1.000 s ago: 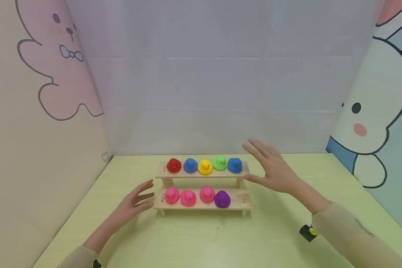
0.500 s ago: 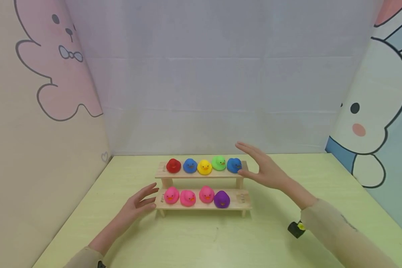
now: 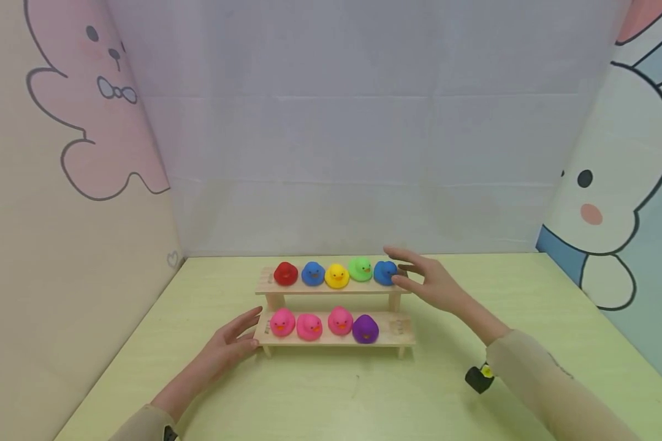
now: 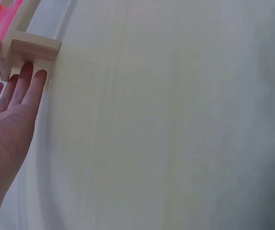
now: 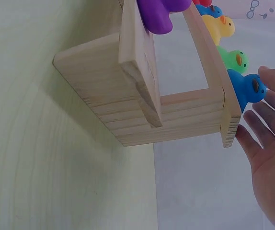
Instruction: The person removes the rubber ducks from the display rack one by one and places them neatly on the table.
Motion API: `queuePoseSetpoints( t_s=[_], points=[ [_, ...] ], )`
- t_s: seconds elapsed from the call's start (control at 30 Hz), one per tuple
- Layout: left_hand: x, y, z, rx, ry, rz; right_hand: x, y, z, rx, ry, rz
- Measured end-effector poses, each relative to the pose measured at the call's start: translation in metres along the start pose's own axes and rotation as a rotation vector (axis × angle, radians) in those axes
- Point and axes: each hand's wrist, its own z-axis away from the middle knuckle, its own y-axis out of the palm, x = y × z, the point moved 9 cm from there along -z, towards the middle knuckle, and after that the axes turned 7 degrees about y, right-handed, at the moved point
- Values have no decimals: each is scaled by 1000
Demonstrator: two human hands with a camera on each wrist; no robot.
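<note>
Blue duck (image 3: 385, 273): seated right of centre in the head view, at the right end of the top tier of the wooden stand (image 3: 394, 331); its body was smooth and rounded, probably soft plastic or rubber, its beak turned toward frame right.
Right hand (image 3: 434, 285): held beside that duck, thumb and fingers loosely bent and well apart, nothing gripped; contact could not be told.
Left hand (image 3: 225, 344): placed at the stand's lower left end, fingers nearly straight, nothing gripped; touch was uncertain.
Progress: all nine ducks were set on the tiers; the reach was judged nearly complete, a hold on the blue one not yet made.
Top tier: a red duck (image 3: 285, 274), a second blue duck (image 3: 313, 274), a yellow duck (image 3: 337, 277) and a green duck (image 3: 360, 269) were lined up leftward.
Bottom tier: three pink ducks (image 3: 309, 327) and a purple duck (image 3: 366, 331) were shown.
Wood: pale, grained, cut into flat, square-edged boards.
Table (image 3: 309, 404): yellow-green, faintly streaked.
Backdrop (image 3: 320, 153): pale, creased.
</note>
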Motion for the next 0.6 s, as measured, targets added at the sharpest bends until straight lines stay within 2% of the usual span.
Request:
queuePoseSetpoints(
  t_s=[0.23,0.6],
  points=[
    [4,3,1,18,0,22,-2,4,2,22,32,22],
    [12,1,0,-19,-35,15,-2,4,2,29,44,25]
  ],
)
